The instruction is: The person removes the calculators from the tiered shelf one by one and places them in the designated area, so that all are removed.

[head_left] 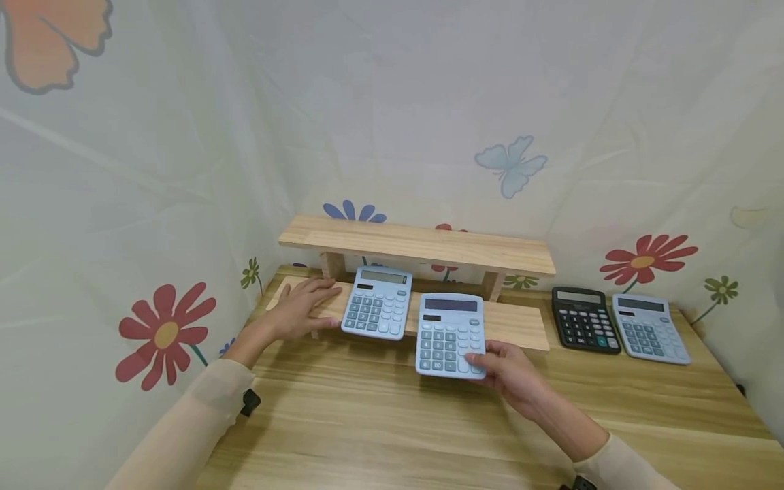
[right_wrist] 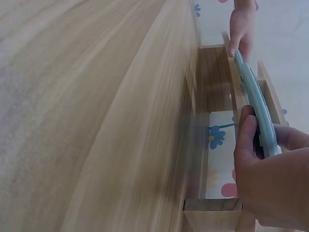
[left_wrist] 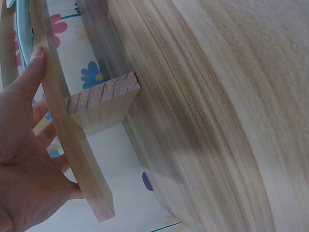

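Observation:
In the head view my right hand grips a light blue calculator by its lower right corner, thumb on the key side. The right wrist view shows this calculator edge-on, fingers beneath it and thumb on the other face. It overlaps the front of the lower shelf board. A second light blue calculator lies on that board, left of the held one. My left hand rests on the board's left end with fingers spread, fingertips right beside the second calculator's left edge.
The upper shelf board runs behind and above the lower one. On the wooden table, right of the shelf, lie a black calculator and another light blue calculator side by side. A flower-printed curtain hangs behind.

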`<move>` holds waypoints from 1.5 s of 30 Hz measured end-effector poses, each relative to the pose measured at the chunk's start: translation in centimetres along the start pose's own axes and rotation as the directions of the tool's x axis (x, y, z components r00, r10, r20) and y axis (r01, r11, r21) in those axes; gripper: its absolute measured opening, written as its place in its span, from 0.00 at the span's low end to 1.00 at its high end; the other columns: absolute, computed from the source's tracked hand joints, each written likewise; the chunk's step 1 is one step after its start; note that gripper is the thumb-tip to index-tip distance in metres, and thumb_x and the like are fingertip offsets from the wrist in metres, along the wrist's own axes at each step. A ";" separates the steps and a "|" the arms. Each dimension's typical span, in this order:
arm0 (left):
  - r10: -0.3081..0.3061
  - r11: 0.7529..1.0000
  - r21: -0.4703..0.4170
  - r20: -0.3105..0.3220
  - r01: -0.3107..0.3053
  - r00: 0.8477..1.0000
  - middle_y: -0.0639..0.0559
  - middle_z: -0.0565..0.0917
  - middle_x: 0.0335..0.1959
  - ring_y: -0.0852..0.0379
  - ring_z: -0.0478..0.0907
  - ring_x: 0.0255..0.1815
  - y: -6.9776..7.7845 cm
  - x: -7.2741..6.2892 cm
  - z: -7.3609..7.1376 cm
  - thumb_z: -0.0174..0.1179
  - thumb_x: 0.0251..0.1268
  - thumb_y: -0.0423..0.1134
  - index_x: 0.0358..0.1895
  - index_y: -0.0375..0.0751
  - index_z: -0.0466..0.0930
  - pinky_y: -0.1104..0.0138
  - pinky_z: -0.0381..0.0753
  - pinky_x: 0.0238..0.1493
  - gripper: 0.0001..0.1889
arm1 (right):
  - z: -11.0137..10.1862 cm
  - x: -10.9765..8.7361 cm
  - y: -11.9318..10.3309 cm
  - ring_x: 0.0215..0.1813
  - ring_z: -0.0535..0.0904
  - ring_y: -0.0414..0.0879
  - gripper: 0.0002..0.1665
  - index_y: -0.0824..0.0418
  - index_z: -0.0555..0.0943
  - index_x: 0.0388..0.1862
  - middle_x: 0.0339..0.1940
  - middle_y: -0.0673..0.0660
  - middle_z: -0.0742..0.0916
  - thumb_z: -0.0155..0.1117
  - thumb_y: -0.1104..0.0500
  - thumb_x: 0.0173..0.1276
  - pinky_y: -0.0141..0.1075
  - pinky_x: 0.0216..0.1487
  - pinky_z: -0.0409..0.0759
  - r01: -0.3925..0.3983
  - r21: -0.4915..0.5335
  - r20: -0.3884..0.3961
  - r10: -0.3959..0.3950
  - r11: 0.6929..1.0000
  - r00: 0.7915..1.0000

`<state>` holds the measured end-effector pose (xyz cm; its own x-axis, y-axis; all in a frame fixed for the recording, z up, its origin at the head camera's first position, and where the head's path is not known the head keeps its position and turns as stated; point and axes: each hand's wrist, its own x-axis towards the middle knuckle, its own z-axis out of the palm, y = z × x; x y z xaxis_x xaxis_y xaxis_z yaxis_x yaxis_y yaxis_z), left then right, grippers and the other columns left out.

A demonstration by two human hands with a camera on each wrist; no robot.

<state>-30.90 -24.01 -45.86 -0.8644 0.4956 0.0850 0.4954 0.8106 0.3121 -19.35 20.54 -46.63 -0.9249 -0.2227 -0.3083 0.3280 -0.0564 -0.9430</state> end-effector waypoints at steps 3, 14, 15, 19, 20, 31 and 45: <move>0.002 1.000 0.001 -0.003 -0.002 1.000 0.41 0.61 0.84 0.31 0.51 0.84 0.0 0.0 0.0 0.66 0.71 0.63 0.82 0.46 0.67 0.20 0.37 0.72 0.43 | -0.1 0.0 -0.3 0.55 0.89 0.49 0.30 0.75 0.70 0.72 0.57 0.61 0.89 0.65 0.63 0.78 0.40 0.58 0.86 0.016 -0.020 0.010 -0.015 1.000 1.000; 0.003 1.000 0.001 -0.003 -0.003 1.000 0.41 0.62 0.84 0.30 0.51 0.84 0.0 0.1 0.1 0.66 0.71 0.63 0.82 0.45 0.67 0.20 0.37 0.72 0.43 | -0.9 0.1 -1.0 0.53 0.88 0.47 0.30 0.75 0.70 0.72 0.55 0.60 0.90 0.64 0.64 0.78 0.38 0.57 0.86 0.020 -0.060 -0.025 -0.021 0.998 0.999; 0.003 1.000 0.002 -0.003 -0.003 1.000 0.41 0.62 0.84 0.30 0.51 0.84 0.0 0.1 0.1 0.66 0.71 0.63 0.82 0.45 0.67 0.20 0.37 0.72 0.42 | -1.0 0.0 -1.1 0.53 0.88 0.47 0.30 0.75 0.70 0.73 0.55 0.60 0.90 0.64 0.63 0.78 0.38 0.57 0.86 0.024 -0.067 -0.026 -0.026 0.997 0.999; 0.005 1.000 0.004 -0.004 -0.005 1.000 0.41 0.62 0.84 0.30 0.51 0.84 0.0 0.1 0.1 0.66 0.71 0.63 0.82 0.46 0.67 0.20 0.38 0.72 0.43 | -1.7 -0.5 -1.4 0.53 0.89 0.46 0.31 0.77 0.68 0.74 0.56 0.61 0.90 0.64 0.64 0.79 0.37 0.57 0.86 0.051 -0.093 -0.007 -0.052 0.994 0.999; 0.006 1.000 0.004 -0.004 -0.006 1.000 0.41 0.62 0.84 0.30 0.51 0.84 0.0 0.1 0.1 0.66 0.71 0.63 0.82 0.46 0.67 0.20 0.38 0.72 0.43 | -2.0 -0.6 -1.5 0.53 0.89 0.46 0.31 0.77 0.67 0.74 0.56 0.61 0.90 0.63 0.64 0.79 0.37 0.56 0.86 0.060 -0.097 0.003 -0.060 0.993 0.998; 0.006 1.000 0.005 -0.008 -0.006 1.000 0.40 0.62 0.84 0.30 0.52 0.84 0.1 0.1 0.0 0.67 0.70 0.63 0.81 0.45 0.68 0.20 0.38 0.72 0.43 | -5.2 -2.8 -3.8 0.54 0.88 0.45 0.35 0.78 0.62 0.76 0.58 0.59 0.89 0.63 0.63 0.80 0.37 0.57 0.86 0.125 -0.166 0.035 -0.121 0.978 0.992; 0.004 1.000 0.004 -0.008 -0.004 1.000 0.40 0.62 0.83 0.30 0.52 0.84 0.3 -0.1 -0.1 0.68 0.71 0.61 0.81 0.45 0.68 0.20 0.39 0.72 0.42 | -10.2 -4.5 -4.6 0.55 0.88 0.44 0.39 0.76 0.59 0.79 0.60 0.57 0.88 0.64 0.58 0.82 0.36 0.58 0.86 0.157 -0.272 -0.056 -0.178 0.949 0.982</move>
<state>-30.69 -23.81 -45.71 -0.8633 0.4960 0.0938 0.4989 0.8101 0.3081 -18.66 31.68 -42.22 -0.9778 -0.1545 -0.1416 0.1138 0.1761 -0.9778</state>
